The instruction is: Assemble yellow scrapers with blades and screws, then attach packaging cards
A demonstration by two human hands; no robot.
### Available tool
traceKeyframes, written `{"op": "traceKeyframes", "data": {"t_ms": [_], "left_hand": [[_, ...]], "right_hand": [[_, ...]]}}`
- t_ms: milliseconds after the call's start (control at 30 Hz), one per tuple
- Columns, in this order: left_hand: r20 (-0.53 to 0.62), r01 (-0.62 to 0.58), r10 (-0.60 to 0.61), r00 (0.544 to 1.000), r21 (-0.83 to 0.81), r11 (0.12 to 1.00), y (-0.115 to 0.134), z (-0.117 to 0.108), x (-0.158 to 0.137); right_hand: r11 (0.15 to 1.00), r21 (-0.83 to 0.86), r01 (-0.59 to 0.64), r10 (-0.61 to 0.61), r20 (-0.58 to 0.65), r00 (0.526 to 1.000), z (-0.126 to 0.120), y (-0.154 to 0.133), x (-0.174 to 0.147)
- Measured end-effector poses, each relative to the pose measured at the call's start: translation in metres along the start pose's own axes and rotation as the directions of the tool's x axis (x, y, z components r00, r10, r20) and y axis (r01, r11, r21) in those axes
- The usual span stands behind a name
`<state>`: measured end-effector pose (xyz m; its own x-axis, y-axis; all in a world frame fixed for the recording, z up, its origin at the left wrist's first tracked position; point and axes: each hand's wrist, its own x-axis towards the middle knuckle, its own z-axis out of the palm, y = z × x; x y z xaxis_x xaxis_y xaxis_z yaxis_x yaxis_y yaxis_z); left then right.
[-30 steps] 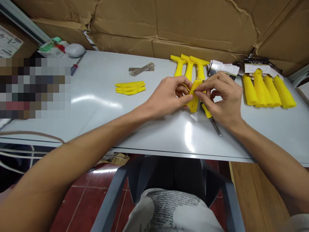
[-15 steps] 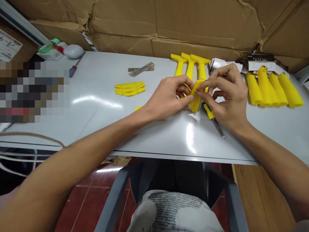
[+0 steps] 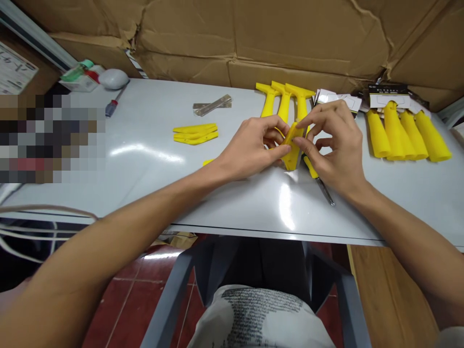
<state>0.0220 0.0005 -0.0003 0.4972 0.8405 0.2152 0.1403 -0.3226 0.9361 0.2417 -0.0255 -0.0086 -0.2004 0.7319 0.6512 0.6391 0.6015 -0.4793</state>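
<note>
My left hand (image 3: 253, 142) pinches a yellow scraper head (image 3: 291, 160) between thumb and fingers, holding it tilted just above the white table (image 3: 232, 203). My right hand (image 3: 337, 145) meets it from the other side, thumb and forefinger at its right edge (I cannot tell whether they close on anything small there). Just right of the scraper head, partly behind my right hand, lies a screwdriver (image 3: 311, 166) with a yellow-and-black handle, its shaft slanting towards me. Beyond the scraper head rest three T-shaped yellow scrapers (image 3: 301, 99), side by side. Well to its left lie yellow plastic strips (image 3: 195, 134), with flat metal blades (image 3: 215, 105) farther back; well to its right, hollow yellow handles (image 3: 395, 133) sit in a row.
</note>
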Motion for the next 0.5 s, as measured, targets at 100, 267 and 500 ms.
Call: {"op": "traceKeyframes", "data": {"t_ms": [100, 267, 500], "left_hand": [[-0.015, -0.011, 0.012, 1.0, 0.013, 1.0, 0.0011, -0.0001, -0.0005], [-0.043, -0.022, 0.025, 0.999, 0.071, 0.997, 0.0027, -0.0007, -0.001], [-0.02, -0.017, 0.017, 1.0, 0.01, 1.0, 0.0002, 0.0018, -0.0014]], "right_hand": [[0.987, 0.105, -0.118, 0.115, 0.042, 0.993, -0.0008, -0.0019, 0.0002], [0.959, 0.192, -0.208, 0.191, 0.102, 0.976, -0.0027, -0.0032, 0.0022], [0.902, 0.315, -0.296, 0.259, 0.154, 0.953, -0.0025, -0.0046, 0.0051]]}}
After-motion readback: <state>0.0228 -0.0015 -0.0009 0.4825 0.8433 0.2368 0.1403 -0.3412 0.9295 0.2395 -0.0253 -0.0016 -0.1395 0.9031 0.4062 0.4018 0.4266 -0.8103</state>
